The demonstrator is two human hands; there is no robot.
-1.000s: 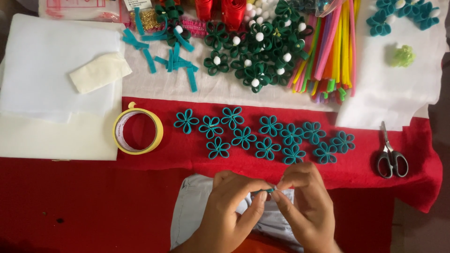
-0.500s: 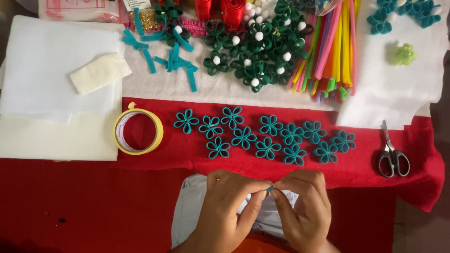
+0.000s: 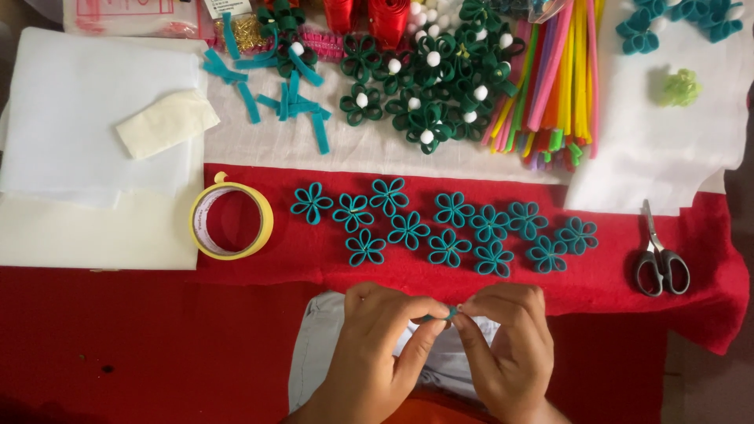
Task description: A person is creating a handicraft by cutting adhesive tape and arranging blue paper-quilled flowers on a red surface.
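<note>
Red felt cloth covers the work surface, with white sheets laid over its upper left and upper right. Low at centre, the left hand and the right hand meet fingertip to fingertip above a pale grey garment. Both hands pinch a small teal strip between thumb and forefinger, each closed on one end of it; only a short part of the strip shows between the fingertips. Just beyond the hands, a loose double row of teal loop flowers lies on the red cloth. A roll of yellow tape lies to the left of that row, and grey-handled scissors lie to its right. Farther back lie cut teal strips, dark green flowers with white centres, and a bundle of coloured pipe cleaners.
</note>
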